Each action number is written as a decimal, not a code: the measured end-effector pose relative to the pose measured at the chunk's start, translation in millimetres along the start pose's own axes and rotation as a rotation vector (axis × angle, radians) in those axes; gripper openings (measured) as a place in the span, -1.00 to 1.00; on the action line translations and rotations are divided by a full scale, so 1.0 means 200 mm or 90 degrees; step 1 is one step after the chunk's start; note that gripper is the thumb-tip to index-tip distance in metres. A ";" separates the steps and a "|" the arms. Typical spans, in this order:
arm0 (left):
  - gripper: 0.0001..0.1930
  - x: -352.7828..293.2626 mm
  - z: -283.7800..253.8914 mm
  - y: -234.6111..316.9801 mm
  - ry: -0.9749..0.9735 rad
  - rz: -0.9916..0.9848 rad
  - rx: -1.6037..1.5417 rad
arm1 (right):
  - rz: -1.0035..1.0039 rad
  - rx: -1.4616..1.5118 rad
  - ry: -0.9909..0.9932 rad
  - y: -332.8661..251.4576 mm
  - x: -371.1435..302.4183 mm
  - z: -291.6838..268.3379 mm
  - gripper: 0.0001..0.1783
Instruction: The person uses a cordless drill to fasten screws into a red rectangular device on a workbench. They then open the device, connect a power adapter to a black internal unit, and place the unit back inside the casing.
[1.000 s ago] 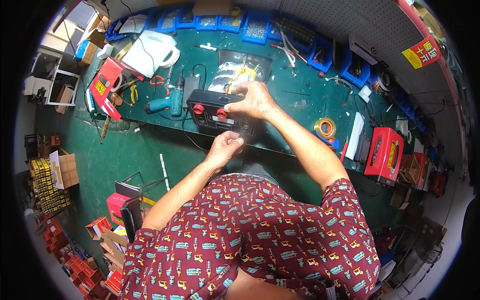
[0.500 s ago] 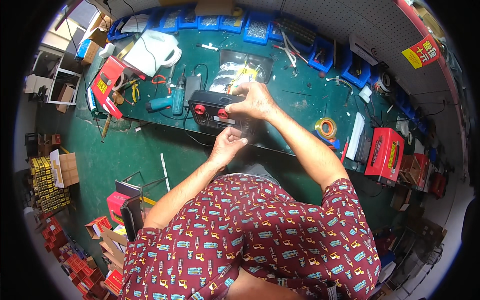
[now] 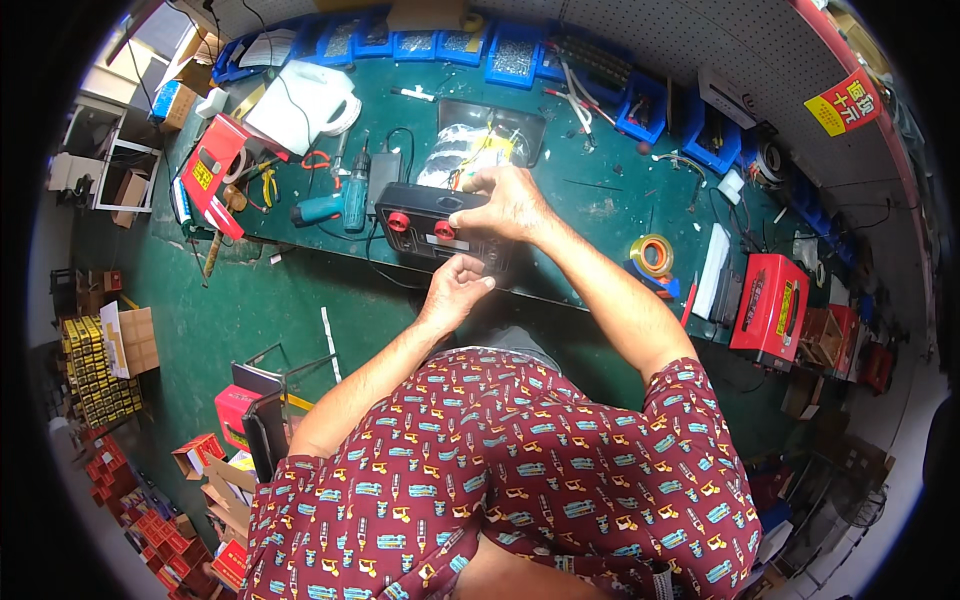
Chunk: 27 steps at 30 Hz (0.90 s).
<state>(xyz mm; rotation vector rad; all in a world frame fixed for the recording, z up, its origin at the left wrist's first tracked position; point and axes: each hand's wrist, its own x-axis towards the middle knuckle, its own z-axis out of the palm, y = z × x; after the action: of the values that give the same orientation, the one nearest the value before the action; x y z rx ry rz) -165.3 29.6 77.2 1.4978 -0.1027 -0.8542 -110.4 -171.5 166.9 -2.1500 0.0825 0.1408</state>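
Note:
A black panel [image 3: 413,240] with two red round terminals stands tilted up at the bench's front edge. My right hand [image 3: 508,205] grips its top right part, the thumb on the front beside the right-hand red terminal [image 3: 444,230] and the fingers curled behind. Below, my left hand [image 3: 458,292] is closed in a pinch at the panel's lower edge; anything between its fingertips is too small to make out. Just behind the panel lies an open black case [image 3: 532,128] with wires and a silvery-white wrapped bundle [image 3: 450,150] in it.
Left of the panel lie a teal cordless drill [image 3: 354,200], a black power adapter [image 3: 385,178] and yellow-handled pliers [image 3: 269,186]. Blue bins [image 3: 513,62] of small parts line the back. Rightward are a tape roll [image 3: 653,256] and a red machine [image 3: 770,312].
The panel's front has tipped very slightly, its red terminals now a touch lower. Both hands keep nearly the same place and hold.

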 end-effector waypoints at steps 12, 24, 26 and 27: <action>-0.79 -0.01 0.02 0.02 0.028 -0.063 0.031 | 0.016 0.001 -0.012 -0.01 -0.03 0.02 -0.30; -0.69 -0.04 0.00 -0.16 0.029 -0.144 0.026 | 0.034 -0.027 0.006 0.05 -0.16 0.26 -0.34; -0.85 -0.05 0.01 -0.11 0.003 -0.156 0.069 | 0.005 -0.036 0.028 0.10 -0.18 0.30 -0.36; -0.86 -0.05 0.01 -0.13 -0.005 -0.157 0.083 | -0.014 -0.037 0.033 0.12 -0.19 0.33 -0.37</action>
<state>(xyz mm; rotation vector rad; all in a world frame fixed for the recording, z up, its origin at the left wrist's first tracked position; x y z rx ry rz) -184.6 37.5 59.4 1.6521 0.0219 -1.0676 -155.4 -129.9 116.8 -2.2114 0.0852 0.0749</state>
